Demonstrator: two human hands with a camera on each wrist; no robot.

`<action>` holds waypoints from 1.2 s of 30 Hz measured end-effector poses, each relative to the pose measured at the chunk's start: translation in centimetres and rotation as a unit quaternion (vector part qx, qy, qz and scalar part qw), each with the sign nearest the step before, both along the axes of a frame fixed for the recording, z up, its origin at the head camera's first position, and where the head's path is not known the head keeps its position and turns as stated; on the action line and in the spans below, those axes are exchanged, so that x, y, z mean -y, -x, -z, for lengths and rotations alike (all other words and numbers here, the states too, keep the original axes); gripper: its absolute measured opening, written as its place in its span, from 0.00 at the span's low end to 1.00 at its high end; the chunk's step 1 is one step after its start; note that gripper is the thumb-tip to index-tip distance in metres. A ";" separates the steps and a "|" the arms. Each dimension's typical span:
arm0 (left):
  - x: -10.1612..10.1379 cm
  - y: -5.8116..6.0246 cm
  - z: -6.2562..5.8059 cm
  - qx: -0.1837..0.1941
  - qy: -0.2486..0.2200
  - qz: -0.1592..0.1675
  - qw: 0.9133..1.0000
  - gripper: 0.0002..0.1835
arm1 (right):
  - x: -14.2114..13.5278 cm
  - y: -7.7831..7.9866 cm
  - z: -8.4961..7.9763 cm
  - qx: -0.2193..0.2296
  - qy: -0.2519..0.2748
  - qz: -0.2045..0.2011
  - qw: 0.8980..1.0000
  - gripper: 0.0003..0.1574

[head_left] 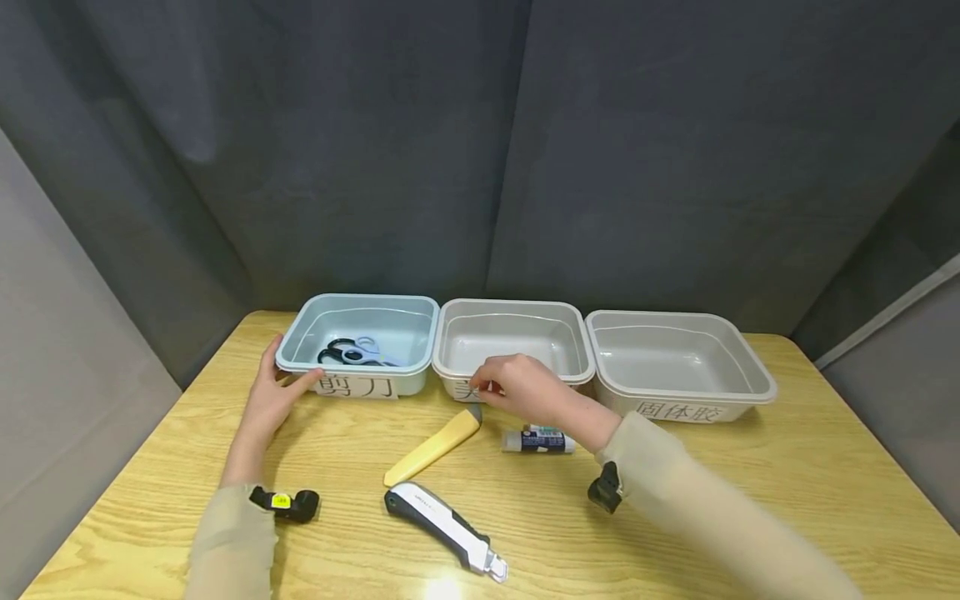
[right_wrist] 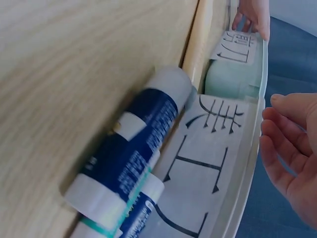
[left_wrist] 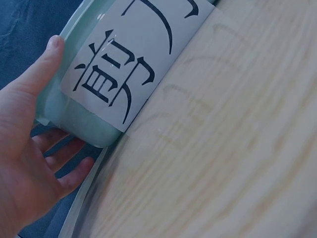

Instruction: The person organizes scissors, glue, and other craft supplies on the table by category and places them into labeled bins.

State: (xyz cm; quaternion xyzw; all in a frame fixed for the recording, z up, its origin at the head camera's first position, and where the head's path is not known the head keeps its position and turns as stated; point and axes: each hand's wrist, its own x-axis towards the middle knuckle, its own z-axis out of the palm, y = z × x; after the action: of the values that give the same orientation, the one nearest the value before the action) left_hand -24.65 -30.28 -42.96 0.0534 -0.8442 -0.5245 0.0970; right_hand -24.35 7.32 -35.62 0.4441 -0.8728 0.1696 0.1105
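Observation:
At the left, my left hand point(head_left: 267, 403) holds the front left corner of a light blue bin point(head_left: 408, 384), thumb at the front rim and other fingers round the side. Black and lilac scissors point(head_left: 356, 354) lie in that bin. My right hand point(head_left: 525, 388) is at the front rim of the grey middle bin point(head_left: 444, 367). Its fingers are loosely curled, and nothing shows between them in the right wrist view. Below that hand lie two glue sticks, the front one point(head_left: 534, 442) overlapping the rear one point(right_wrist: 141, 213), whose far part is hidden.
A yellow cutter point(head_left: 432, 447) lies slanted on the wooden table point(head_left: 330, 450), with a white and black utility knife point(head_left: 442, 525) nearer the front. Another grey bin point(head_left: 682, 392) stands at the right of the row. Behind the bins hangs a dark curtain point(head_left: 375, 150).

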 end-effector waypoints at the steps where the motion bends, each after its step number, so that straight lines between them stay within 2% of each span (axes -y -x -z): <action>1: 0.0 0.0 0.0 0.001 0.000 -0.001 1.000 0.53 | 0.0 -0.1 0.1 -0.001 -0.002 -0.005 1.000 0.06; 7: -0.1 -0.2 -0.1 -0.001 0.001 -0.001 1.000 0.53 | 0.3 -1.1 0.8 0.009 -0.011 -0.019 1.000 0.06; 13: 0.0 -0.1 -0.1 0.000 0.000 -0.001 1.000 0.53 | 0.8 -1.8 1.9 0.006 -0.045 -0.023 0.999 0.08; 18: 0.0 -0.1 0.0 0.004 0.001 -0.003 1.000 0.53 | 1.1 -2.0 2.6 -0.009 -0.061 -0.035 0.997 0.10; 26: 0.1 0.1 0.1 0.002 0.001 0.004 1.000 0.53 | 1.3 -1.9 3.5 0.004 -0.071 -0.036 0.997 0.13; 30: 0.1 0.0 0.2 -0.001 -0.004 0.003 1.000 0.53 | 1.4 -1.8 4.1 0.020 -0.082 -0.040 0.996 0.17; 35: 0.1 0.0 0.2 -0.005 -0.003 0.003 1.000 0.53 | 1.6 -1.8 4.6 0.043 -0.117 -0.052 0.991 0.27; 36: -0.1 -0.2 -0.2 -0.003 -0.006 0.004 1.000 0.53 | 1.7 -1.8 4.7 0.048 -0.122 -0.052 0.990 0.29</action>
State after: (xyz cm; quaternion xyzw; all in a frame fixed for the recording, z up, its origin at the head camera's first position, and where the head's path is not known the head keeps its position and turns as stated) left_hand -24.46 -30.15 -42.80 0.0489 -0.8409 -0.5302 0.0965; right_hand -22.51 5.65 -40.30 0.4906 -0.8669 0.0881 0.0046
